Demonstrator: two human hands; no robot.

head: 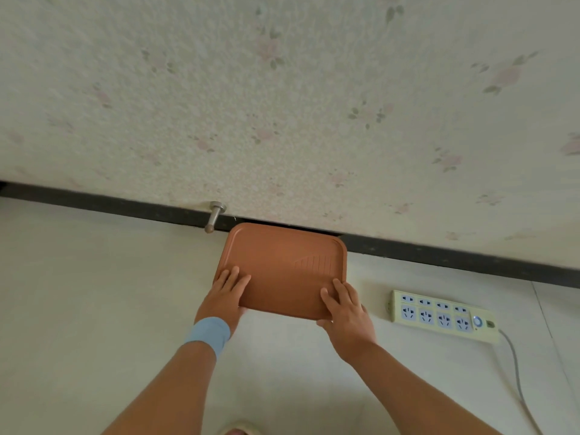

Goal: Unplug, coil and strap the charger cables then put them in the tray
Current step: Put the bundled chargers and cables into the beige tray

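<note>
An orange-brown plastic tray (282,262) with nothing in it lies flat by the wall's dark skirting. My left hand (227,293) holds its near left corner, fingers on top and thumb under the edge; a blue band circles that wrist. My right hand (345,309) holds the near right corner the same way. A cream power strip (439,312) lies on the floor to the right of the tray, its indicator lit and nothing plugged into its sockets. No charger cable is in view.
The strip's grey cord (514,372) runs along the floor toward the bottom right. A metal door stop (215,216) sticks out of the skirting (439,252) just left of the tray. A slipper toe (238,430) shows at the bottom edge. The floor is pale.
</note>
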